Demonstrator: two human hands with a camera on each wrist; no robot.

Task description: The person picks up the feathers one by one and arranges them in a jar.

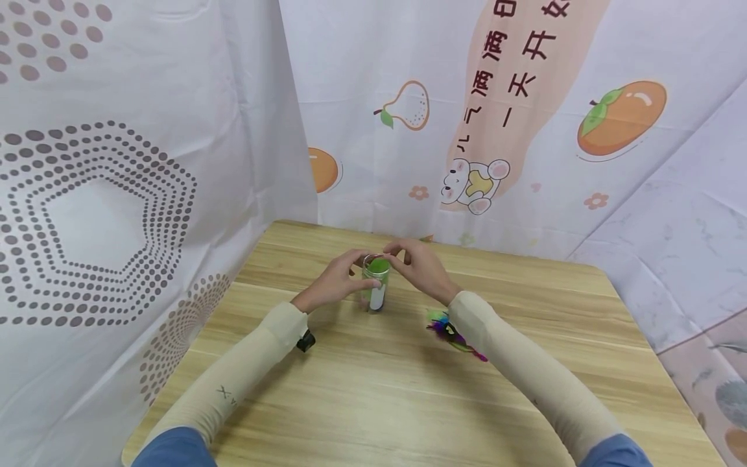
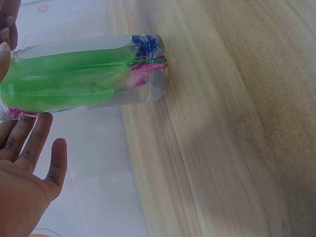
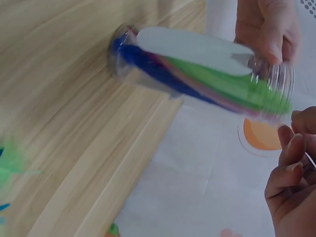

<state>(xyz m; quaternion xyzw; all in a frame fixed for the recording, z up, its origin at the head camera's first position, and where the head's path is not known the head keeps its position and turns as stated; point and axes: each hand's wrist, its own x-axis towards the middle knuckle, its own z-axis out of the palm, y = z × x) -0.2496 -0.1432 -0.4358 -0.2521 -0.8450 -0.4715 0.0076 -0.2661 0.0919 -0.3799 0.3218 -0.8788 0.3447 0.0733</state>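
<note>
A clear jar (image 1: 373, 306) stands upright on the table, holding green, blue and pink feathers (image 3: 197, 84) behind a white label (image 3: 187, 47). My left hand (image 1: 332, 282) grips the jar from the left near its neck, the thumb (image 3: 275, 47) lying against the jar. At the jar's mouth, my right hand (image 1: 426, 269) has its thumb and fingertips brought together by the rim. Whether a feather is between those fingertips is too small to make out. A green feather (image 1: 378, 266) shows inside the mouth.
On the wooden table (image 1: 362, 389), a loose bunch of colourful feathers (image 1: 448, 329) lies below my right forearm. A black wrist device (image 1: 305, 340) sticks out under my left sleeve. A printed curtain (image 1: 362, 143) hangs behind the table's far edge.
</note>
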